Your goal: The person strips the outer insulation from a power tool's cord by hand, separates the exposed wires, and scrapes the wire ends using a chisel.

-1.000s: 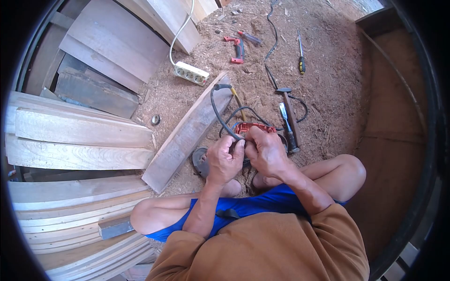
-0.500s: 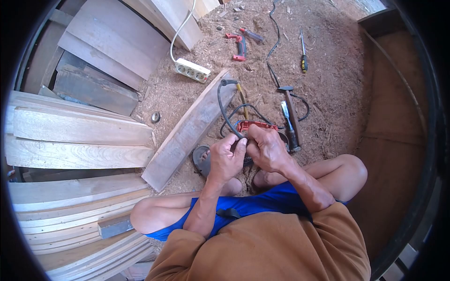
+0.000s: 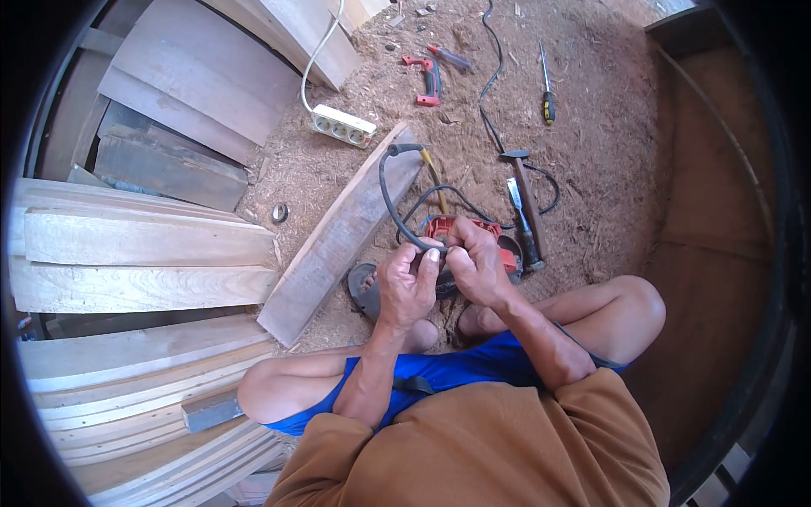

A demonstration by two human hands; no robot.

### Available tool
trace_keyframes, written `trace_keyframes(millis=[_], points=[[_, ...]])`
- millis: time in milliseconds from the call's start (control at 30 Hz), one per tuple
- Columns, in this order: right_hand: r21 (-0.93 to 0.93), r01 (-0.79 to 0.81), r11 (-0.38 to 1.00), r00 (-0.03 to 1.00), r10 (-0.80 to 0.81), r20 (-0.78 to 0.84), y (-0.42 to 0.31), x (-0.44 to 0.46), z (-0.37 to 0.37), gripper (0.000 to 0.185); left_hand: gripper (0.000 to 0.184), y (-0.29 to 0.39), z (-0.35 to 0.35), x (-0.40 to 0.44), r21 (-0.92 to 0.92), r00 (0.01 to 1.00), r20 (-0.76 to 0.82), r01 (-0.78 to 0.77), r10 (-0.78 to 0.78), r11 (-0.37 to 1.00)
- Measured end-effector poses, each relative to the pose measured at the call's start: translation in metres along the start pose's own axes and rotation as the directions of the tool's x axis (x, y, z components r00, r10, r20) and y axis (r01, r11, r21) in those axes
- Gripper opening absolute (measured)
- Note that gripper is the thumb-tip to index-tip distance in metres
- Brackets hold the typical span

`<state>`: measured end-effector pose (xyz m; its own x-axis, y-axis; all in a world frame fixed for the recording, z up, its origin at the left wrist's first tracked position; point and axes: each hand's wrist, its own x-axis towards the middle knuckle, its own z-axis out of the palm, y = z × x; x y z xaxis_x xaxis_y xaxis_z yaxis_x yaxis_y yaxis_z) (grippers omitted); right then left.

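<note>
My left hand pinches a black cable between thumb and fingers. Close beside it, my right hand is closed at the cable's end; the fingertips almost meet, and what lies between them is too small to make out. Beneath and behind both hands sits a red and black power tool, partly hidden. The cable arches up over the end of a wooden board and passes near a yellow handle. To the right lie a chisel and a hammer, side by side.
A white power strip, a red and black casing piece, a transparent-handled screwdriver, a yellow-black screwdriver and a tape roll lie on the sawdust ground. Stacked planks stand left; a brown panel stands right.
My right hand has turned slightly and lowered, with its fingertips now nearer my left thumb. More of the red tool shows behind it. My left hand still holds the cable.
</note>
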<state>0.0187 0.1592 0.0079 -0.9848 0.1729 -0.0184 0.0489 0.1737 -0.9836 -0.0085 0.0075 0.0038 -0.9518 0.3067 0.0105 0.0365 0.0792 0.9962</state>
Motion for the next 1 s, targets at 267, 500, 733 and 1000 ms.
trace_keyframes(millis=[267, 500, 733, 1000], points=[[0.139, -0.116, 0.983, 0.987, 0.099, 0.129, 0.001, -0.001, -0.001, 0.007, 0.022, -0.011, -0.004, -0.001, -0.305, 0.974, 0.057, 0.226, -0.219, 0.925], [0.153, -0.323, 0.934, 0.915, 0.267, 0.304, -0.027, 0.001, -0.016, 0.010, 0.023, -0.012, -0.010, 0.003, -0.280, 0.975, 0.050, 0.223, -0.218, 0.934], [-0.069, -0.203, 0.977, 0.946, 0.214, 0.245, -0.026, 0.003, -0.017, 0.012, 0.018, -0.014, -0.009, 0.002, -0.045, 0.995, 0.021, 0.099, -0.098, 0.994], [-0.289, -0.034, 0.957, 0.988, 0.075, 0.132, -0.020, 0.004, -0.012, 0.012, 0.015, 0.001, -0.003, 0.000, 0.182, 0.997, 0.017, -0.072, 0.070, 0.981]])
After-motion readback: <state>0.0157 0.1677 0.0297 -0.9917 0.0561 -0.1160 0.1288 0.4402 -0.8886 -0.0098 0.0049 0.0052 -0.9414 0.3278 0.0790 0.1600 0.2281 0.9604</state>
